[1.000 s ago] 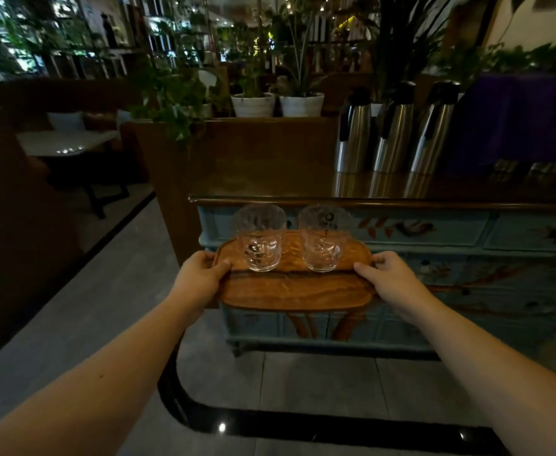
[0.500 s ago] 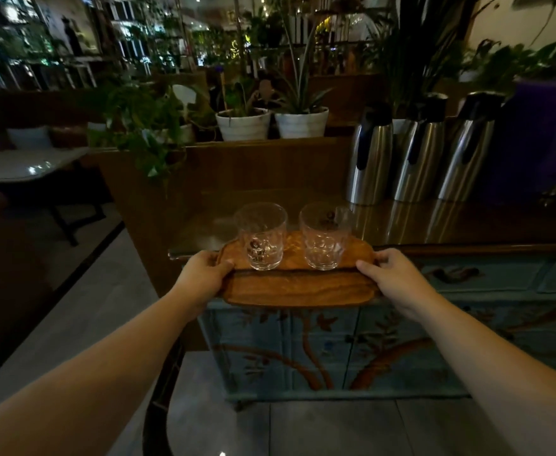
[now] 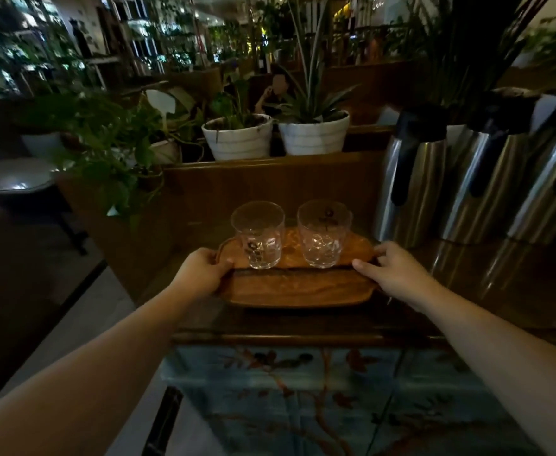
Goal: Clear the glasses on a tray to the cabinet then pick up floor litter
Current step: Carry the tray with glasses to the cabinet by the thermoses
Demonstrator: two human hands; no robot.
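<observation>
An oval wooden tray [image 3: 298, 289] sits over the dark top of the blue painted cabinet [image 3: 303, 399]. Two clear patterned glasses stand upright on its far half: the left glass [image 3: 259, 238] and the right glass [image 3: 323, 236]. My left hand [image 3: 197, 274] grips the tray's left end. My right hand [image 3: 398, 271] grips its right end, fingers curled on the rim. I cannot tell whether the tray rests on the cabinet top or hangs just above it.
Three steel thermos jugs [image 3: 411, 179] stand on the cabinet top at the right, close to the tray. Behind it, a wooden ledge carries two white plant pots [image 3: 239, 138]. A leafy plant [image 3: 105, 153] hangs at the left. Grey floor [image 3: 82, 320] lies lower left.
I have come closer to the cabinet. The tray with both glasses has moved forward from in front of the cabinet's edge to over its top. Both hands keep their grip.
</observation>
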